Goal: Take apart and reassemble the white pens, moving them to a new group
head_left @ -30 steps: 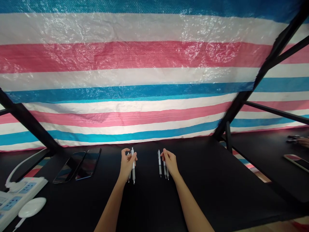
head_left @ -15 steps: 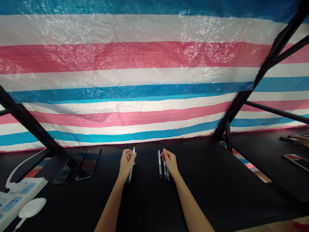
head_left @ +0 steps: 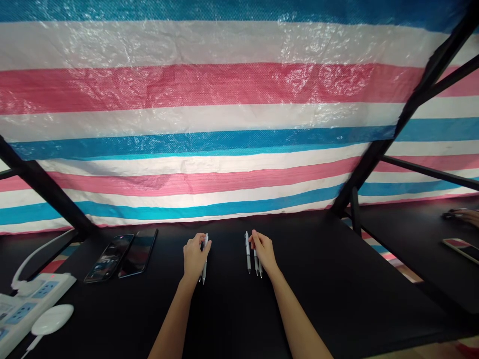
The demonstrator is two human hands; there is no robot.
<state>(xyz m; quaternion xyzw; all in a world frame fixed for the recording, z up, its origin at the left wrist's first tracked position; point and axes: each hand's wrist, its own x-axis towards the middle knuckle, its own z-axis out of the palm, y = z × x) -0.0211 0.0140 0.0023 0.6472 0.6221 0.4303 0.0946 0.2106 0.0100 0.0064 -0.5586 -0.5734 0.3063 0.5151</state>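
My left hand [head_left: 194, 255] is closed around a slim white and grey pen [head_left: 204, 271], pinching its upper part between thumb and fingers. The pen points toward me, and a second tip shows just beside it, mostly hidden by the hand. To the right, my right hand [head_left: 264, 252] has its fingers pressed together over the upper ends of two similar pens [head_left: 257, 267], whose grey grips and tips stick out below. Just left of these, another white and grey pen [head_left: 248, 253] lies on the black table, apart from the fingers.
Two dark phones [head_left: 109, 259] lie at the left on the table [head_left: 232, 319]. A white power strip [head_left: 35, 304] and a white round charger [head_left: 53, 319] are nearer. Black frame bars [head_left: 368, 164] stand at both sides. At far right are another person's hand [head_left: 469, 216] and a phone [head_left: 462, 248].
My left hand has come down slightly and shifted a little left with the pen, which stands straighter. My right hand stays put. One phone's screen at the left has lit up.
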